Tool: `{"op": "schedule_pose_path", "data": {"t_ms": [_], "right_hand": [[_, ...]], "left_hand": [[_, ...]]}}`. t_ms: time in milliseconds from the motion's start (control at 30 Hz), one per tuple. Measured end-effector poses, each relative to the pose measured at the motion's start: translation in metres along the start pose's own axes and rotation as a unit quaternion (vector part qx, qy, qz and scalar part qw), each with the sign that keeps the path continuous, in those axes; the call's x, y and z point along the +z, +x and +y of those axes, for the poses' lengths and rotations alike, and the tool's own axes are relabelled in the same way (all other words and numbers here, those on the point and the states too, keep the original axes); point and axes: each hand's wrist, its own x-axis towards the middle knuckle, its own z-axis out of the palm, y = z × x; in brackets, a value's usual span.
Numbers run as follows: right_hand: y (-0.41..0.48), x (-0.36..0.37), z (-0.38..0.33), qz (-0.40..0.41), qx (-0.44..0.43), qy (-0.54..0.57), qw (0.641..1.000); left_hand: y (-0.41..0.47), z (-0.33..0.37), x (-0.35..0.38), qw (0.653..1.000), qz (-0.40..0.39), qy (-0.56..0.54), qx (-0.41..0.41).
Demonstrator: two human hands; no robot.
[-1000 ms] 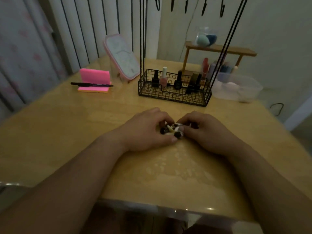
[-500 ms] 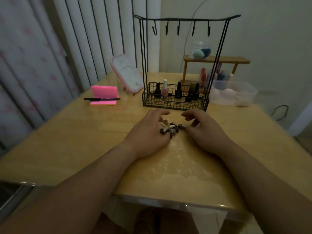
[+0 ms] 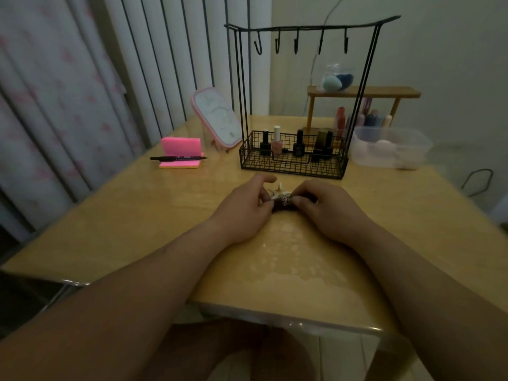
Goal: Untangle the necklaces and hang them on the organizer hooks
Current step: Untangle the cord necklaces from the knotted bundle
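Here, on a glossy pale wooden table [image 3: 110,215], a person works at a knot of jewellery in dim light. At the left of the frame a pink sticky-note pad [image 3: 181,145] with a black pen [image 3: 177,158] lies well apart from the work. At centre, the left hand [image 3: 242,210] pinches one side of a small tangled clump of dark and pale beaded necklaces [image 3: 283,200], which rests on the tabletop between both hands; the right hand [image 3: 327,210] pinches the other side, fingers curled over it. How many strands the clump holds cannot be told. Just beyond the hands, in the upper centre, stands a tall black wire organizer [image 3: 291,163], its five hooks [image 3: 296,45] bare and its basket holding nail polish bottles [image 3: 276,141]; a clear plastic tub [image 3: 393,147] sits at its right.

The likely trouble lies in the pull. Should the hands draw apart while both grip hard, the knot may tighten rather than open, or a thread may snap and send beads rolling over the slick surface toward the near edge. The gloom makes one strand hard to tell from another, so the wrong loop may be tugged. Later, a reach to the hooks passes above the bottles, and a trailing strand could snag the mesh or rock the light frame.
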Motion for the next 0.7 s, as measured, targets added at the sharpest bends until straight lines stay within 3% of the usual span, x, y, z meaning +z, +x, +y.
{"op": "schedule_pose_path", "data": {"t_ms": [233,433,700], "right_hand": [[-0.002,0.000,-0.007,-0.037,-0.006,-0.004,0.999],[0.006,0.007,-0.010,-0.005,0.003,0.013,1.000],[0.029,-0.018,-0.007,-0.078,0.059,0.080,0.992]], "left_hand": [[0.002,-0.004,-0.004,0.999,0.010,-0.044,-0.006],[0.002,-0.001,-0.004,0.998,-0.020,-0.058,-0.003],[0.036,0.003,0.000,0.997,-0.043,-0.070,-0.008]]}}
